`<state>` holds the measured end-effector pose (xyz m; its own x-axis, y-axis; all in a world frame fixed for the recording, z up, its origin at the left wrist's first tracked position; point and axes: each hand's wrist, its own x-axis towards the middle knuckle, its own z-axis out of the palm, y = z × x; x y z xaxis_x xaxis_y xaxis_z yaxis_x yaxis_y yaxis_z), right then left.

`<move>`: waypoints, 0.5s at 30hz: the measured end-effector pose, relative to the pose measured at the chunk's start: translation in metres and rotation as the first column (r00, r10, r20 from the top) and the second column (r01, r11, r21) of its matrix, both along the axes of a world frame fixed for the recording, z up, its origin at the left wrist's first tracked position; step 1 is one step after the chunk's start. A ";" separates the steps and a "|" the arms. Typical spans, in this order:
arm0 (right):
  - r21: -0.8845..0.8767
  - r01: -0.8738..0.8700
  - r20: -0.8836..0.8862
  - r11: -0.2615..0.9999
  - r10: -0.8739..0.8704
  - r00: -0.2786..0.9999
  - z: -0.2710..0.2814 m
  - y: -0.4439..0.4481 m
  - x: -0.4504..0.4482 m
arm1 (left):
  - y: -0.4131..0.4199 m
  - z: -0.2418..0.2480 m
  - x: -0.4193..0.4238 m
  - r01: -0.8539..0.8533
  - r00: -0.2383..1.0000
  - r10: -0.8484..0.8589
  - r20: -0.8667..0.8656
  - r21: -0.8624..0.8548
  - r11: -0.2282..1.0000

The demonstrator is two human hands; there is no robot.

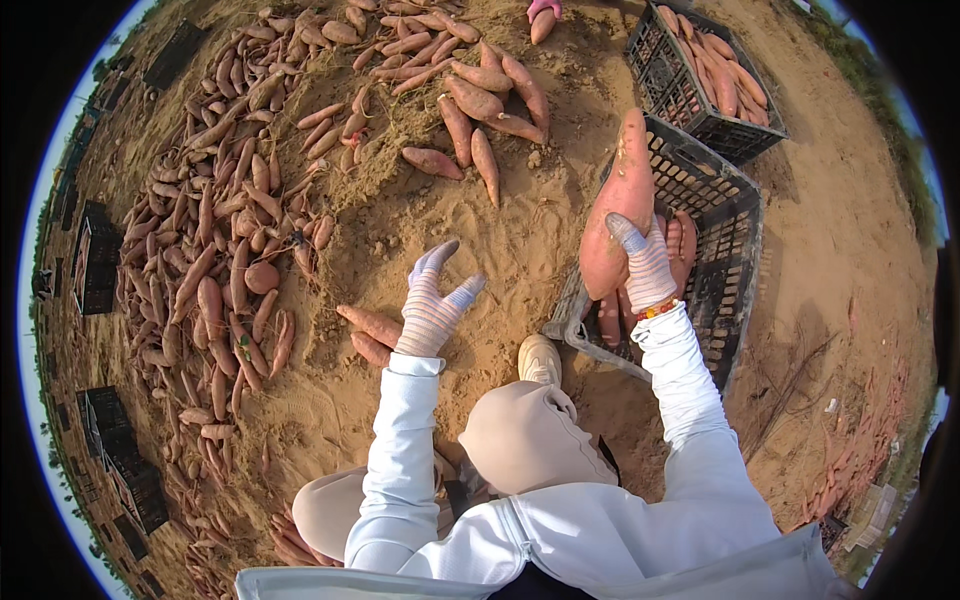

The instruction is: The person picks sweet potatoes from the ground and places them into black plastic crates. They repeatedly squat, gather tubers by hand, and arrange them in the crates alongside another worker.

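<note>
A large sweet potato point(616, 214) is gripped in my right hand point(646, 259), its narrow end pointing away from me. This hand wears a striped knit glove, with a beaded bracelet at the wrist. Beneath it stands a black plastic crate point(724, 270), partly hidden by my arm, with several sweet potatoes point(681, 247) inside. My left hand point(433, 304), gloved alike, hangs over the sandy soil with thumb and fingers apart and nothing between them. Close by its wrist lie a few loose sweet potatoes point(371, 324).
A long heap of sweet potatoes point(217, 247) spreads along the left. Smaller groups point(487, 97) lie ahead. Beyond the near crate stands a filled black crate point(709, 71). At the top, another person's pink-gloved hand point(544, 7) touches a sweet potato. More crates point(97, 259) stand far left.
</note>
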<state>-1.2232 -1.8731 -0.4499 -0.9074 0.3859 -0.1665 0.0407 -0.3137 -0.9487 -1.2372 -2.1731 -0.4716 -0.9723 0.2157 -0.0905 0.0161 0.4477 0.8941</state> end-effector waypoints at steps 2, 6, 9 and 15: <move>0.151 0.093 0.164 0.984 -0.118 0.979 -0.035 0.063 0.012 | -0.046 -0.081 0.024 -0.495 0.853 0.412 0.321 0.243 0.834; 0.569 0.019 0.476 0.822 -0.348 0.808 -0.104 0.121 0.063 | -0.117 -0.181 0.100 -0.690 0.551 0.680 0.484 -0.194 0.697; 0.651 -0.095 0.543 0.753 -0.374 0.752 -0.177 0.133 0.101 | -0.136 -0.200 0.124 -0.592 0.318 0.831 0.456 -0.590 0.550; 0.562 -0.827 0.773 0.025 -0.371 0.515 -0.186 0.101 0.102 | -0.109 -0.149 0.084 -0.512 0.126 0.876 0.466 -0.725 0.460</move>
<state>-1.1214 -1.7724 -0.6361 -0.7480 0.5005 -0.4358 0.4962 0.8579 0.1335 -1.1534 -2.2819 -0.6201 -0.1562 -0.7389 -0.6554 -0.9868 0.0881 0.1359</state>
